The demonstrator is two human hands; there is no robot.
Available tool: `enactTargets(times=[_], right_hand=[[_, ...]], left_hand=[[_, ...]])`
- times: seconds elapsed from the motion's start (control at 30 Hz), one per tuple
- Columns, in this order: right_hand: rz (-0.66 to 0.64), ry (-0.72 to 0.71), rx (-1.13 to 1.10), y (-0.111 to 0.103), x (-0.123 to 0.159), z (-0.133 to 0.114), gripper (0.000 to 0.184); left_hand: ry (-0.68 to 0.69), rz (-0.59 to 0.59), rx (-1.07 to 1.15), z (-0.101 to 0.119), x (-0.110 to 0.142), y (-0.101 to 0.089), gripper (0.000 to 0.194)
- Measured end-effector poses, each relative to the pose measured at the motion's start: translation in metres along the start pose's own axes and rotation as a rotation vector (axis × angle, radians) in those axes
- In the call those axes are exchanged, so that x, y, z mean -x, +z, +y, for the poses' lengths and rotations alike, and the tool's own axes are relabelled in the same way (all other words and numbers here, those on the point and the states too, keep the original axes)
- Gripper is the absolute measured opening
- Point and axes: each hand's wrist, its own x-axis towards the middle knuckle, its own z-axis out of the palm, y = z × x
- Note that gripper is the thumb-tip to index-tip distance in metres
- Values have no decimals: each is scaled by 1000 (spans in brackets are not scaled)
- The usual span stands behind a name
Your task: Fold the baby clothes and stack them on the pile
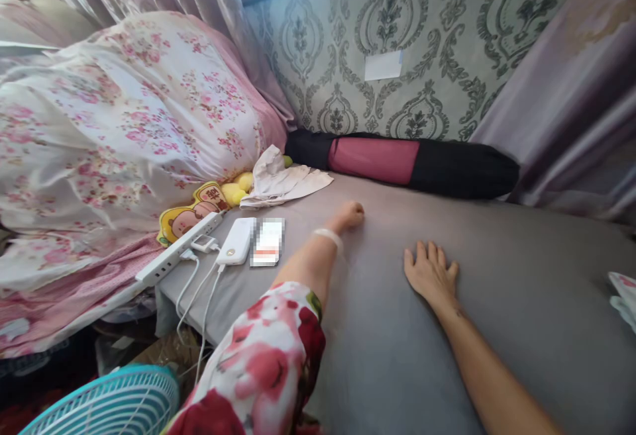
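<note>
My left hand [352, 215] is curled closed on the grey sheet [377, 329], near the middle of the bed. Whether anything is inside its fingers is hidden, and the hand is slightly blurred. A pale bangle [328, 236] circles that wrist, below a red-and-white floral sleeve [268, 349]. To the right, my right hand [431, 268] lies flat on the same sheet, fingers spread, holding nothing. Left of my left forearm lie a phone [267, 243] with a blurred-out screen and a white power bank [237, 241]. A crumpled pale cloth [283, 180] rests beyond them.
A long black-and-maroon bag [462, 167] lies along the patterned wall. Left of the bed edge are a white power strip [181, 246] with cables, a yellow bear cushion [186, 220] and a floral-covered heap [134, 97]. A turquoise fan [114, 402] stands at lower left.
</note>
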Motion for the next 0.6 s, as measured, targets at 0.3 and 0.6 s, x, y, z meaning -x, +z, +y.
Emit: enactTargets(times=[0.3,0.6], right_hand=[[57,-14,8,1,2,-2,56],[88,-13,-4,-1,3,-4,54]], left_hand=[[-367,176,-71,-154,34,-112,13],[-520,258,-218,-217,61,-151,12]])
